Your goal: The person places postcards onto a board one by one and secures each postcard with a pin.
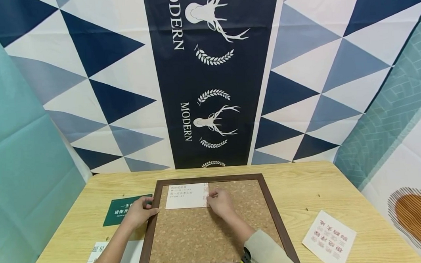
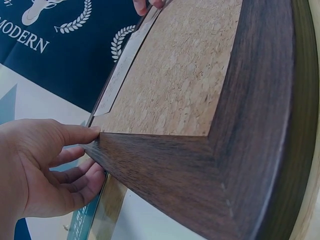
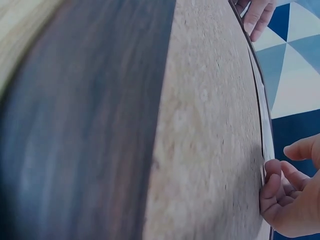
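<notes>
A cork board with a dark brown wooden frame lies on the table. A white card with dark and red print lies on the cork near the upper left corner. My left hand holds the frame's left side; in the left wrist view its thumb rests on top and the other fingers curl at the outer side. At the card's right end is my right hand, its fingertips touching there. The right wrist view shows those fingers bent loosely, with the thumb apart from them.
A green card with white writing lies left of the board, partly behind the left hand. Below it are white printed sheets, partly covered by the left arm. A white card with red print lies to the right. Patterned cloth hangs behind the table.
</notes>
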Demonstrator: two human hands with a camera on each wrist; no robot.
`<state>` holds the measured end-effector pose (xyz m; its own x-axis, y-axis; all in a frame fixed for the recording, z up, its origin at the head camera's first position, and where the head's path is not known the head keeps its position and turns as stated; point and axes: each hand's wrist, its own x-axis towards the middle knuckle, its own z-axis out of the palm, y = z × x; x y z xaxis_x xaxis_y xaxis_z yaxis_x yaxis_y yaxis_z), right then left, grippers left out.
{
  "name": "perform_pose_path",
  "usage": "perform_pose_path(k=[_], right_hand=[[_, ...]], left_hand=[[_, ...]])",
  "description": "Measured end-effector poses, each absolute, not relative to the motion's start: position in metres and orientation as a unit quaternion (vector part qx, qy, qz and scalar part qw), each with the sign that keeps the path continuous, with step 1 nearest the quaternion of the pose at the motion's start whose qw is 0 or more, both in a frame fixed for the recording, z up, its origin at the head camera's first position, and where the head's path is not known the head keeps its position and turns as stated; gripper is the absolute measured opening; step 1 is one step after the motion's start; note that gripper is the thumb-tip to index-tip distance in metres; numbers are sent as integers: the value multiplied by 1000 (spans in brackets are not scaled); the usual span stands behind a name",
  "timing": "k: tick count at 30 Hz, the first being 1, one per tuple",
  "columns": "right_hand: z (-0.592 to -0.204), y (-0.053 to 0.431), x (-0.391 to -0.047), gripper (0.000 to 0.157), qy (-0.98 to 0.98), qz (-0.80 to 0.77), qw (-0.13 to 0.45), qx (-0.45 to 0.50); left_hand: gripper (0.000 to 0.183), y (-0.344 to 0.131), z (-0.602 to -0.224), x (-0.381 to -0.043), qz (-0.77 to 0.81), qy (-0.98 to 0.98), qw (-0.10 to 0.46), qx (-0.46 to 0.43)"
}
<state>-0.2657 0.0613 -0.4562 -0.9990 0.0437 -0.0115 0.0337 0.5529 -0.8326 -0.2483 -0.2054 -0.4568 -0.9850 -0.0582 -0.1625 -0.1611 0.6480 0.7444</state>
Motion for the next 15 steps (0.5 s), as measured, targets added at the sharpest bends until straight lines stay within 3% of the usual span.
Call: perform_pose_path(k=[15], right_hand=[[-448,80,-263,19,-866,499,-5,-18]], left_hand=[[50,-206,-456,-248,419,904,67,-59]])
